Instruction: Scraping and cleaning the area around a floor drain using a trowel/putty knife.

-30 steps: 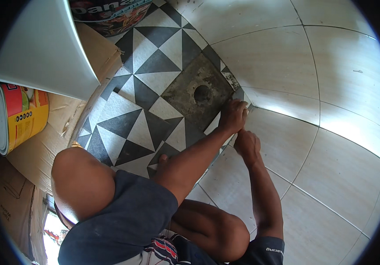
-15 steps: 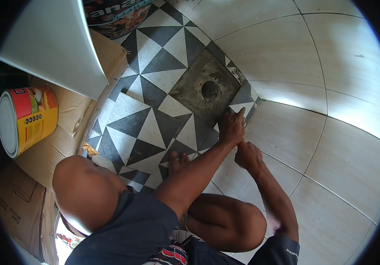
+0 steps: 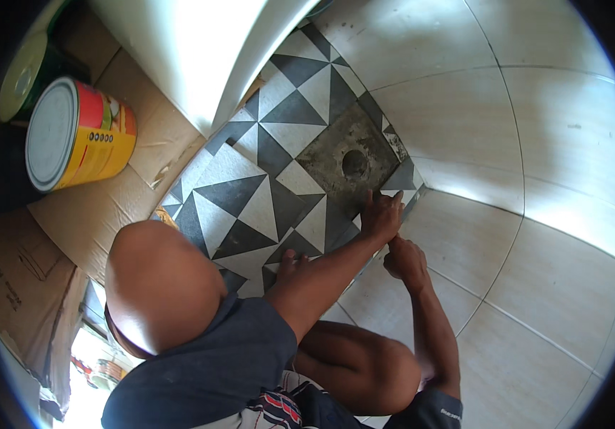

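Tiled floor: cardboard sheet (image 3: 107,207) and a paint can (image 3: 71,136) at far left, then black-and-white patterned tiles (image 3: 250,200) around a grey drain recess (image 3: 347,161). Left hand (image 3: 381,217) lies flat, fingers spread, on the patterned tile's edge (image 3: 411,189), which runs diagonally. Right hand (image 3: 405,259), just beside it, is loosely curled; grasp cannot be told.

Left hand (image 3: 381,217) flat on the patterned tile (image 3: 264,193) edge, right hand (image 3: 405,259) just beside it to the right, drain hole (image 3: 354,164) behind them, paint can (image 3: 75,136) on cardboard (image 3: 100,214) far left
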Available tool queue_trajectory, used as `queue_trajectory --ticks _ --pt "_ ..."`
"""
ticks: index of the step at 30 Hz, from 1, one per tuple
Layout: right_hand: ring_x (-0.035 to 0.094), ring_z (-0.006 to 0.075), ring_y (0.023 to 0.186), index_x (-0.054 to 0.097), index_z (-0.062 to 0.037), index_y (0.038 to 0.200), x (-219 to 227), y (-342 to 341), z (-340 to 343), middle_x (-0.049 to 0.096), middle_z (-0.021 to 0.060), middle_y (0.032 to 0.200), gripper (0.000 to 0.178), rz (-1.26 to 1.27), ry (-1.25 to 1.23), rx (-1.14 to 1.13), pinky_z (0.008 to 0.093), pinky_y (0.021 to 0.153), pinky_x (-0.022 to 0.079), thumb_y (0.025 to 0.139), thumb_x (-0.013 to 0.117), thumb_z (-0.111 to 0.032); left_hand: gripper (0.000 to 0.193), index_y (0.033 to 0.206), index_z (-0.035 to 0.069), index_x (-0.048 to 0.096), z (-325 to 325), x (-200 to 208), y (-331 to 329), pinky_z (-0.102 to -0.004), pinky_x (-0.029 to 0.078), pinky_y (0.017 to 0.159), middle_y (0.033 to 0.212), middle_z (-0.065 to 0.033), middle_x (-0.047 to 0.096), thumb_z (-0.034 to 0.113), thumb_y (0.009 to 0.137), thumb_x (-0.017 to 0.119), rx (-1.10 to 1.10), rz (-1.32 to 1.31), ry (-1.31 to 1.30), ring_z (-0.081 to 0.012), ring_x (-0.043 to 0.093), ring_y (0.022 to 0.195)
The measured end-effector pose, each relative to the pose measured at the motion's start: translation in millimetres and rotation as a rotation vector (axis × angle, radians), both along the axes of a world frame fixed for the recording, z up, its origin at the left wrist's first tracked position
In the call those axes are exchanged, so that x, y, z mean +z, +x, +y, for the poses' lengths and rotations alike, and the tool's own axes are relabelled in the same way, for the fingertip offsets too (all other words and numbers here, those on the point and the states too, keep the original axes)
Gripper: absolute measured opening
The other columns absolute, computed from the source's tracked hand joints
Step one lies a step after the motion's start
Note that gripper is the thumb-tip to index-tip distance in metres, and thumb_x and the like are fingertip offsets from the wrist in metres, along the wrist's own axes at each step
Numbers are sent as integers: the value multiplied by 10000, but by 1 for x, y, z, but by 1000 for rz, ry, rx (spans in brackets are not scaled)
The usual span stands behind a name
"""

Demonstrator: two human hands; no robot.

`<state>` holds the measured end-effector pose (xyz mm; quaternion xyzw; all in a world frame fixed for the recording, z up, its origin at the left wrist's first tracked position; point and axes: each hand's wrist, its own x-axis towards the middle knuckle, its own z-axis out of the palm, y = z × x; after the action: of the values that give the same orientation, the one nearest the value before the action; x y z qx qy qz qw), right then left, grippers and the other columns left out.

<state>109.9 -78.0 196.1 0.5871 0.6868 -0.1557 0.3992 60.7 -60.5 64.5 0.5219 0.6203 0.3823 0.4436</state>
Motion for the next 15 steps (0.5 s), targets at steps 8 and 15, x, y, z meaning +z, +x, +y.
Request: queue_trajectory --ticks 8,15 --pt "705 436 942 645 -55 1143 -24 25 9 726 255 979 308 27 29 9 544 815 561 840 596 -79 524 1454 31 517 27 -3 5 -571 358 1123 938 -206 716 315 1015 558 -3 117 106 -370 660 1030" --pt "703 446 935 641 -45 1134 1 2 3 723 265 972 315 5 -28 -6 551 805 562 825 623 -99 619 1516 -13 426 1 10 -8 -529 406 1074 898 -247 709 338 1021 549 7 27 28 -429 671 932"
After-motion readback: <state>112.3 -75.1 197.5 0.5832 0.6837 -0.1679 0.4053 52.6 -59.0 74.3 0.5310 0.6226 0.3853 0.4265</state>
